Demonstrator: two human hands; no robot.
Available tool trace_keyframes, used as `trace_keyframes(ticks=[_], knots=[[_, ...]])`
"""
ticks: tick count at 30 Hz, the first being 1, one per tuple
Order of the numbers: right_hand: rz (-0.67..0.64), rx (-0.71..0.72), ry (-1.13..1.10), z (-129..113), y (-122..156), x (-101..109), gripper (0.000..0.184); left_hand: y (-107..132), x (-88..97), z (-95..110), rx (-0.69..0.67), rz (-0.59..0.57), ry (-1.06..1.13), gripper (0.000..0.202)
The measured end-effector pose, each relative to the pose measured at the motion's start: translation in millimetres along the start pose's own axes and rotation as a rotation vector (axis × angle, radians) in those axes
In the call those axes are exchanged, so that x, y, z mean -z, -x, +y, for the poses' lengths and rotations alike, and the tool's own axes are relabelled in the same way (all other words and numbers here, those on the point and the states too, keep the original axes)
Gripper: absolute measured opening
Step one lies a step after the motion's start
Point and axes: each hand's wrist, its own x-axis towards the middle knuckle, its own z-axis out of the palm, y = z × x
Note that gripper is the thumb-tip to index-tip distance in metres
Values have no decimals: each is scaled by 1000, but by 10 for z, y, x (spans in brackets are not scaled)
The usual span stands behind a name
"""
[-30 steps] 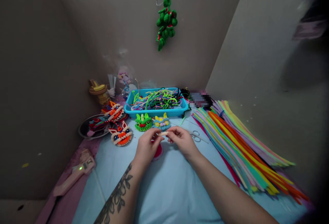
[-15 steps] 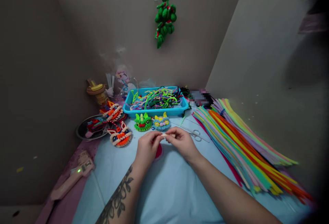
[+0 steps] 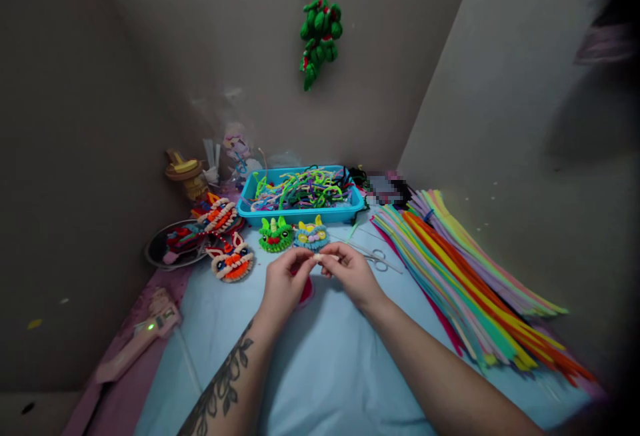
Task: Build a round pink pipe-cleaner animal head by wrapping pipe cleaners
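My left hand and my right hand meet over the light blue table cover, both pinching a short cream pipe-cleaner piece between their fingertips. A red fuzzy disc lies on the cover just under my left hand. Just beyond the fingers sit a green fuzzy creature face and a blue one.
A blue tray of bent pipe cleaners stands at the back. A long fan of coloured pipe cleaners fills the right side, with scissors beside it. Orange-white faces and a dark dish lie left; a pink glue gun lies at front left. A green figure hangs on the wall.
Both hands stay together pinching the cream piece, with only small finger movements. The view has tilted slightly.
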Motion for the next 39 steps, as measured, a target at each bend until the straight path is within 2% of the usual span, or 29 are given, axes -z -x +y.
trace_keyframes(ticks=[4,13,16,22,25,32,36,39], knots=[[6,46,40,27,-7,-7,20,-9,10,-4,-1,-24,-31,16],[25,237,119,56,4,-6,16,-22,19,-33,196,-65,-8,22],[27,236,134,56,3,-8,14,-28,15,-36,191,-71,20,22],[32,102,43,78,-16,0,22,-48,23,-43,162,-13,59,18],[36,84,76,77,-15,6,18,-42,26,-42,133,-47,87,16],[60,190,188,67,14,-11,14,-24,29,13,134,-43,28,19],[45,286,187,62,19,-10,13,-28,38,-8,205,-114,101,25],[38,283,175,41,16,-9,13,-36,49,-16,268,-158,154,28]])
